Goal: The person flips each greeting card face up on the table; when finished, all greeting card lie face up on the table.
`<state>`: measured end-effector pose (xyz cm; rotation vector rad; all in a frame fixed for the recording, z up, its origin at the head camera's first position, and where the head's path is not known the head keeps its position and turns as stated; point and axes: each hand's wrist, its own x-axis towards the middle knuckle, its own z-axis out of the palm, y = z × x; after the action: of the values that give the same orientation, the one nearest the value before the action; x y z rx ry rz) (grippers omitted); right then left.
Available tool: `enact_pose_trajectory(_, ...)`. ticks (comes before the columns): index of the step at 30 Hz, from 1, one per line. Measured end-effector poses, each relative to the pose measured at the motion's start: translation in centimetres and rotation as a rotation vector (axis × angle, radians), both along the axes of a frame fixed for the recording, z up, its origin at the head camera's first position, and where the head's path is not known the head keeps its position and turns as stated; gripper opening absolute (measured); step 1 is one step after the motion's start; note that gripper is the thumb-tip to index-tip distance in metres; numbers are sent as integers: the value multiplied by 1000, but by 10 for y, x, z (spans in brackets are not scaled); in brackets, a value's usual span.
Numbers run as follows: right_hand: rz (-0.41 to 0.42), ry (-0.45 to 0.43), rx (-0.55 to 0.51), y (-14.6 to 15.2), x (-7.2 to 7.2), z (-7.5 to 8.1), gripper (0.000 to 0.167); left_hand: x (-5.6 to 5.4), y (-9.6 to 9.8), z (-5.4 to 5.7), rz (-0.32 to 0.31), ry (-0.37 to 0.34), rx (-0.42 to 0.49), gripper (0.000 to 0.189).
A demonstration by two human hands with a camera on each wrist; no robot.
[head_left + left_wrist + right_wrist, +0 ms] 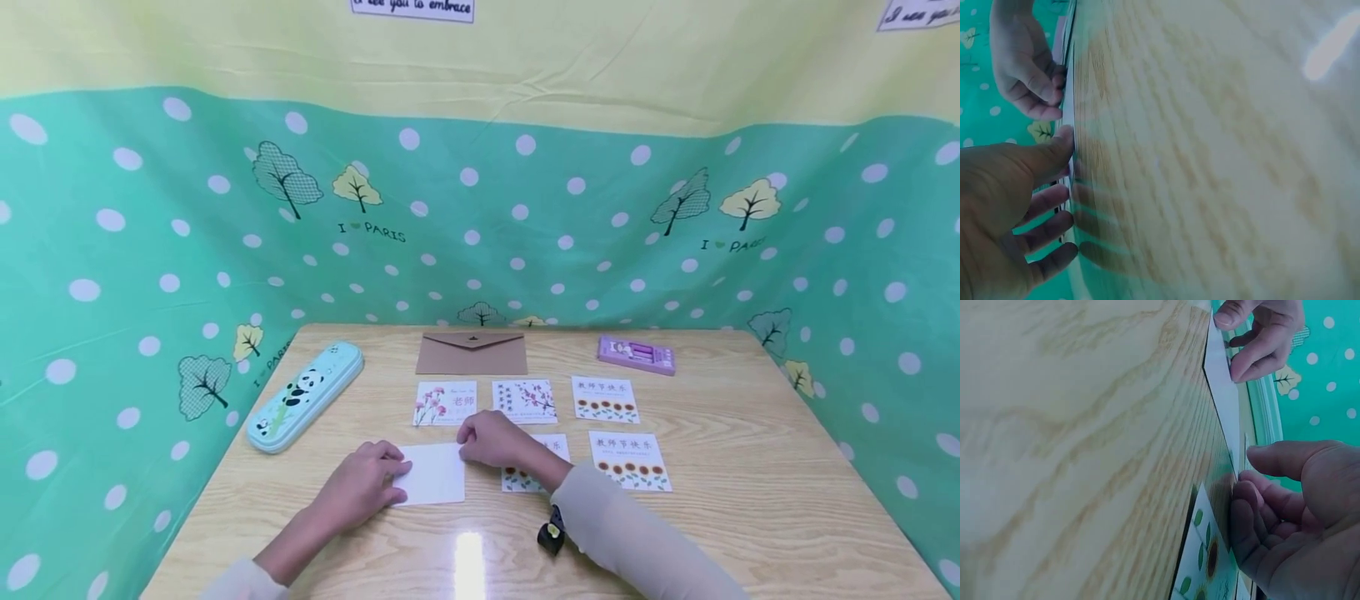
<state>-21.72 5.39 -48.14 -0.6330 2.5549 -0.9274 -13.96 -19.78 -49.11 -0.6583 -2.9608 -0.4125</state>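
A blank white card (435,475) lies flat on the table between the two hands. My left hand (363,483) touches its left side, with thumb and fingers spread apart; the left wrist view shows the left fingers (1047,222) fairly straight. At the card's far right corner is my right hand (491,439), its fingertips at the edge. In the right wrist view, the right hand (1304,512) has loosely bent fingers and a gap between thumb and index finger. A sunflower card (557,446) lies partly hidden under the right forearm.
Behind are a carnation card (444,403), a plum-blossom card (525,402) and a brown envelope (471,358). Two more sunflower cards (604,400) lie to the right. A panda pencil case (306,397) stands left, a purple box (636,355) far right. A polka-dot cloth (480,250) hangs around the table.
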Motion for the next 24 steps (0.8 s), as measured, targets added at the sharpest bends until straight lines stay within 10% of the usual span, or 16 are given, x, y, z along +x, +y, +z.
enact_pose_trajectory(24, -2, -38, -74, -2, -3, -2, 22, -1, 6, 0, 112, -60, -58, 58)
